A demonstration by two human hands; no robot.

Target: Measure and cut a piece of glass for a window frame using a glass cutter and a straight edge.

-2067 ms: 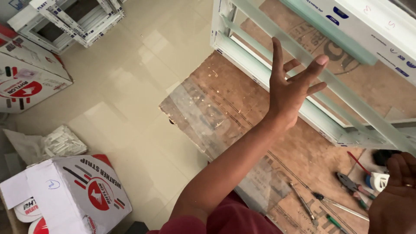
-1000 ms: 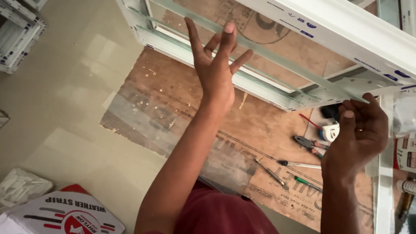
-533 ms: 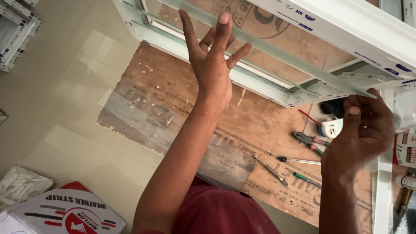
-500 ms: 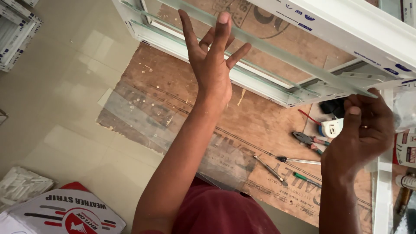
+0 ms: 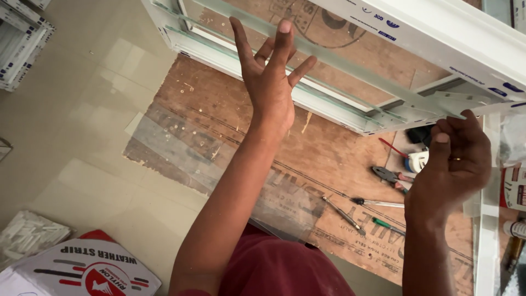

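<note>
- Against the underside of the glass pane, the left hand is pressed flat with fingers spread open; nothing is clasped by it.
- At the pane's right corner, the right hand is curled shut around the glass edge beside the white window frame.
- Since half a second ago, hardly any shift is noted; both hands have stayed where they were, so the pane is judged to be steadied within the frame.
- On the plywood board below, pliers and screwdrivers are seen lying untouched.
- How far the pane extends rightward is cut off, and the right fingertips are hidden behind the hand.
</note>
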